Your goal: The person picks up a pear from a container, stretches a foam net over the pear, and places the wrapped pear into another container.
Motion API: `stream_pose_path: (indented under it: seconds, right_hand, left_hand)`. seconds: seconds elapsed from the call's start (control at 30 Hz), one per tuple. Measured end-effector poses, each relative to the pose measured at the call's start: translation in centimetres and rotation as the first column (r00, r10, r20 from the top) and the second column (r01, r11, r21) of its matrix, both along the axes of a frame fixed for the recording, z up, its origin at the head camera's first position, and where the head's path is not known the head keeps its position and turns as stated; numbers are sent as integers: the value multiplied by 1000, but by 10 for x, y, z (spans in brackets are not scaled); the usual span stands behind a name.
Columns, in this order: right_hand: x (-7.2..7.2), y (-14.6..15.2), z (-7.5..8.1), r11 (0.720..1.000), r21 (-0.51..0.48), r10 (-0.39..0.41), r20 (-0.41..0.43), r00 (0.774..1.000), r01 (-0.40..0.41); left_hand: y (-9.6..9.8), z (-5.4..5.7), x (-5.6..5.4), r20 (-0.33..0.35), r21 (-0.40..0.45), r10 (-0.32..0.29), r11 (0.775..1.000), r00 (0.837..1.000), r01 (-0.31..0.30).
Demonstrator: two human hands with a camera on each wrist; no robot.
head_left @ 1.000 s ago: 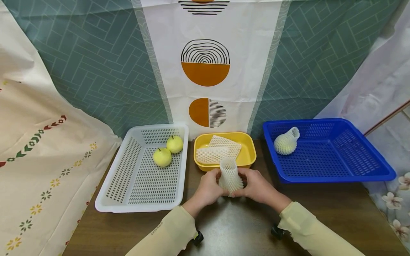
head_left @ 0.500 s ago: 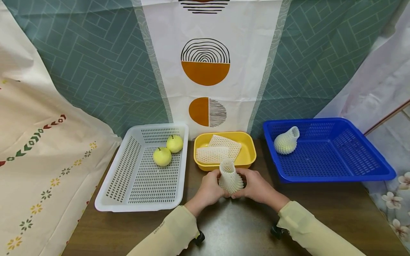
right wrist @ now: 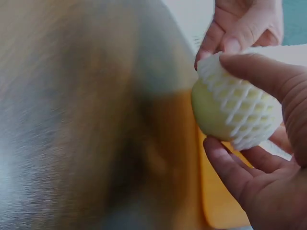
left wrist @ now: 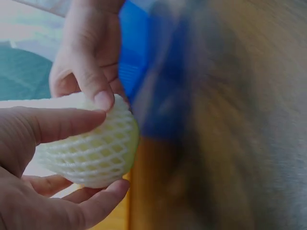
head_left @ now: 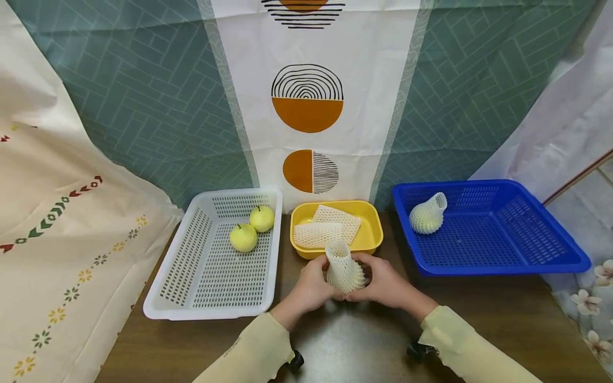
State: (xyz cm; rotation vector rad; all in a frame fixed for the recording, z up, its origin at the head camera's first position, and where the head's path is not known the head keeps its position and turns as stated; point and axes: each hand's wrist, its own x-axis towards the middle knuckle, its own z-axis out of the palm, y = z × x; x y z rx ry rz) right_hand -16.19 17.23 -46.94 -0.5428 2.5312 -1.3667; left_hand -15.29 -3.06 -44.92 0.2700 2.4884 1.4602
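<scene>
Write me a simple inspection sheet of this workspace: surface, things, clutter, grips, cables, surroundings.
Surface: brown table, shiny near the middle.
Job's things: two bare fruits in the white basket; flat nets in the yellow tub; a netted fruit in the blue basket; the held fruit, netted but partly bare.
Clutter: nothing seen.
Grips: left grip and right grip together hold that last fruit.
Cables: nothing seen.
Surroundings: patterned cloths behind and at both sides.

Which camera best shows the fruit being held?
The right wrist view: more bare fruit shows beyond the net. The left wrist view shows a bare sliver, the rest netted or hidden; the head view, mostly net.
</scene>
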Motion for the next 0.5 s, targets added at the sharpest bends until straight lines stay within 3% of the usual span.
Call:
stream_pose_path:
  seconds: [0.13, 0.27, 0.5]
  right_hand:
    - [-2, 1, 16, 992, -124, -1, 45, 999, 6]
    - [-6, 0, 29, 965, -261, 37, 112, 993, -7]
    - [-9, -7, 44, 936, -352, 47, 183, 982, 21]
  left_hand:
    - [-9, 19, 0, 41, 153, -31, 988, 999, 24]
    - [-16, 37, -3, 114, 254, -21, 967, 993, -9]
    - [-22, 48, -6, 108, 349, -50, 937, 993, 10]
